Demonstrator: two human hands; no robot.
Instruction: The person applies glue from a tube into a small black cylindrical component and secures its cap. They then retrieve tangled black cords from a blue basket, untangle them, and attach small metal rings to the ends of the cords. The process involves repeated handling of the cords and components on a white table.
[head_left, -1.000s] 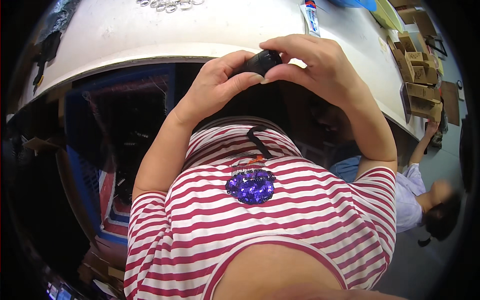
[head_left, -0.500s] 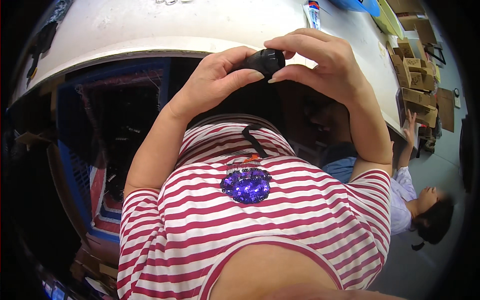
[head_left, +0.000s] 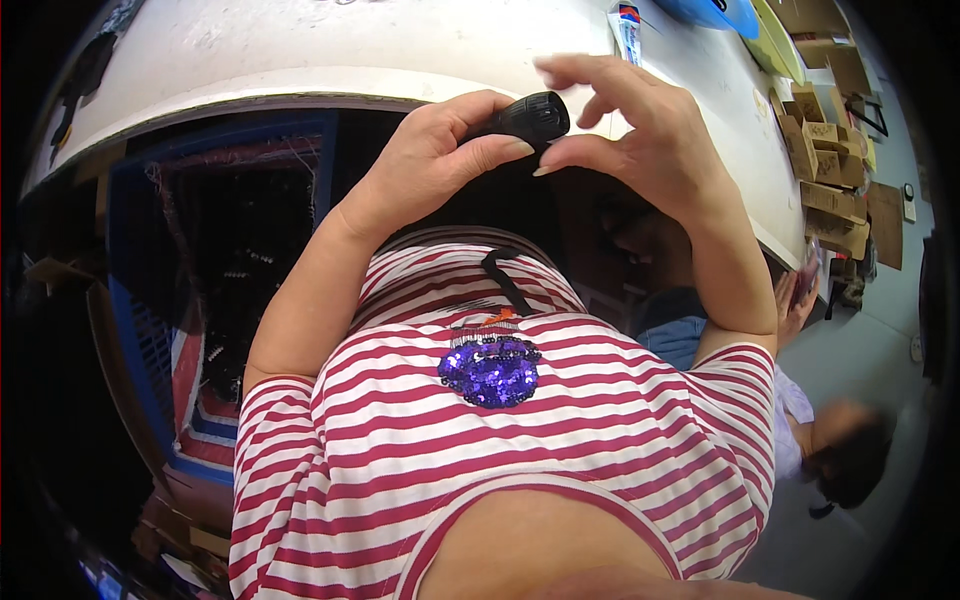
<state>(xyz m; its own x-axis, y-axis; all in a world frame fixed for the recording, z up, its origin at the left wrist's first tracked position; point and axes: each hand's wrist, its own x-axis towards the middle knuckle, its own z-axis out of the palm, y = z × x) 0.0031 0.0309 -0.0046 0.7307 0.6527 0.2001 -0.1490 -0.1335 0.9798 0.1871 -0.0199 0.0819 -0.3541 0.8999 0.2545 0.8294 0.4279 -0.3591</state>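
A black cylindrical object with a ribbed round end (head_left: 541, 118), much like a flashlight body, is gripped in my left hand (head_left: 432, 150) at the table's front edge. My left thumb lies along its near side, and the fingers wrap behind it, so its other end is hidden. Just right of the ribbed end is my right hand (head_left: 650, 125), thumb and fingers spread apart in a loose curve. Its raised fingertips are blurred and clear of the object. The right thumb tip is close below the ribbed end; whether it touches, I cannot tell.
The white table (head_left: 300, 45) spans the front. A tube in blue, white and red (head_left: 626, 32) lies on it, near a blue basin (head_left: 715, 14). Left below the table is a blue crate (head_left: 122, 215) holding dark pieces. Cardboard boxes (head_left: 835, 165) and another person (head_left: 790, 430) are at right.
My right fingers have lifted off the object's ribbed end and spread apart. My left hand keeps its hold. The other person at right has lowered a hand, now with something in it.
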